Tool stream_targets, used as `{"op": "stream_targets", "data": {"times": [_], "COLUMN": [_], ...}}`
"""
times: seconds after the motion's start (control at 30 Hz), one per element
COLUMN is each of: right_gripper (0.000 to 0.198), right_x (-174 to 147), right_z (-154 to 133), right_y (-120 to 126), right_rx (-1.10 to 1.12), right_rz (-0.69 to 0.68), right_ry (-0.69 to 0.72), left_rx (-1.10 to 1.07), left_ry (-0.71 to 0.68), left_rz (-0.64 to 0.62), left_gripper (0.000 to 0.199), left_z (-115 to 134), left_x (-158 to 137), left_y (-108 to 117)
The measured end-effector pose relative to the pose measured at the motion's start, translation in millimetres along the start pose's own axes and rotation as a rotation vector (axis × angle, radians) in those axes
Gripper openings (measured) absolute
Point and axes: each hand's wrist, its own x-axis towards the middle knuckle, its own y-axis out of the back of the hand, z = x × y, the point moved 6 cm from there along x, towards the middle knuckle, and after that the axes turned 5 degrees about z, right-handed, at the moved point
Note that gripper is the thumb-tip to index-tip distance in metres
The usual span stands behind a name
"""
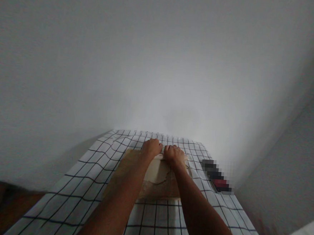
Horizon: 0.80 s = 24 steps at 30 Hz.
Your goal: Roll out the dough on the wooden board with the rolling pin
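Note:
A flat sheet of pale dough with an uneven near edge lies on a wooden board. Both my arms reach forward over the board. My left hand is closed at the far edge of the dough, its knuckles up. Just to its right, my right hand is also closed, its fingers curled down. A narrow pale strip shows in the small gap between the hands, and a pale bit sticks out right of my right hand. What the fingers grip is hidden beneath them.
A white cloth with a dark grid covers the table under the board. At the table's right edge lies a dark, pixelated object with a red patch. A plain grey wall rises behind the table. Something brown stands low at the left.

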Motion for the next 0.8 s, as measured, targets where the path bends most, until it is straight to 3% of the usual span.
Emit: {"op": "stream_targets", "data": {"times": [0.17,0.27,0.43,0.6,0.73,0.8], "right_gripper": [0.034,0.03,0.032,0.039,0.042,0.042], "right_x": [-20,-31,-45,-61,-73,-78], "right_z": [-2,-1,4,11,14,15], "right_y": [7,8,3,-4,-7,-7], "right_rx": [-0.03,-0.027,0.046,0.166,0.196,0.187], "right_rz": [0.028,0.037,0.148,0.277,0.315,0.327], "right_ry": [0.044,0.056,0.063,0.06,0.056,0.06], "left_rx": [-0.019,0.002,0.054,0.072,0.107,0.108], "left_ry": [0.122,0.119,0.029,-0.03,-0.184,-0.171], "left_rz": [0.005,0.057,0.138,0.1,0.088,0.142], "left_gripper": [0.041,0.043,0.046,0.044,0.04,0.04], "left_z": [-5,0,14,17,22,20], "left_x": [-15,-30,-61,-84,-97,-101], "left_y": [4,12,22,26,22,19]}}
